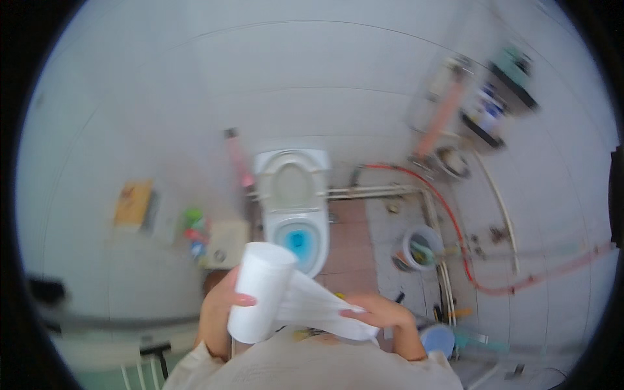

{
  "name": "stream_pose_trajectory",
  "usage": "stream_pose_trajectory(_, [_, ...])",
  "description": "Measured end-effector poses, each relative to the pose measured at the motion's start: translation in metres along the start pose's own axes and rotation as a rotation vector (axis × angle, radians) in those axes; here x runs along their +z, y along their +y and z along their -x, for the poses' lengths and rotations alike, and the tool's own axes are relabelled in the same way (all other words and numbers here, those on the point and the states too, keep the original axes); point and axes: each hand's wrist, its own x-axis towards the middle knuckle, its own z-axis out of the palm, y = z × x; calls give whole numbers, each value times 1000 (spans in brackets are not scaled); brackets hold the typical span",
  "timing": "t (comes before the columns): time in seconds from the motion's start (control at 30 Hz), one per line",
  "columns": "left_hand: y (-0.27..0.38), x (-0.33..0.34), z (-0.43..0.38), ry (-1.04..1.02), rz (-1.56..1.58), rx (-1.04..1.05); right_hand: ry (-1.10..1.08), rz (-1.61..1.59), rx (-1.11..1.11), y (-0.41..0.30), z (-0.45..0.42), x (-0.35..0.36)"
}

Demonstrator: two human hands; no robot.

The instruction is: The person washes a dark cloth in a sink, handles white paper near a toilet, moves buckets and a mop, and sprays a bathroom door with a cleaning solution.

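My left hand [226, 297] grips a thick white roll of paper [261, 292] from its left side, the fingertips showing on its face. From the roll a wide sheet of paper [312, 304] stretches to the right. My right hand [373, 312] pinches the loose end of that sheet. Both hands are in front of my torso, close to the near rim of a white toilet [320, 243]. The toilet's seat and lid are up, and blue water [298, 243] shows in the bowl. The roll's upper end overlaps the bowl's left edge in this view.
A white cabinet or bin [229, 241] stands left of the toilet. To the right are a white bucket [423, 239] with things in it, a red hose [451, 214] and white pipes [375, 191] along the wall. A blue basin [438, 340] lies at lower right; shelves [482, 129] hang on the right wall.
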Motion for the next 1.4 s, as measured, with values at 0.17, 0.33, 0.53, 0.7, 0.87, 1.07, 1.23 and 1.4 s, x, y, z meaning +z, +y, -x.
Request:
stream_pose_trajectory(0.17, [16, -8, 27, 14, -474, 125, -13, 77, -94, -21, -1, -23])
stream_pose_trajectory(0.33, [58, -79, 112, 920, -529, 546, 946, -550, 198, 64, 28, -78])
stream_pose_trajectory(0.53, [141, -151, 81, 1560, -1837, 654, 827, -152, 347, 108, -47, -68])
stream_pose_trajectory(0.7, [215, -252, 59, 1663, -2161, 349, 596, -86, 170, 99, -96, -16])
stream_pose_trajectory(0.87, [214, -352, 36, 1680, -1775, -147, 575, 91, 245, 137, -82, 10])
stream_pose_trajectory(1.07, [175, -345, 51, 1696, -2151, 235, 854, -126, 231, 155, -59, 19])
stream_pose_trajectory(1.23, [197, -429, 109, 1604, -1201, 993, 849, -251, 214, 168, -86, 29])
stream_pose_trajectory(1.4, [229, -335, 80, 1914, -1580, 1094, 877, 80, 192, 167, -88, 16])
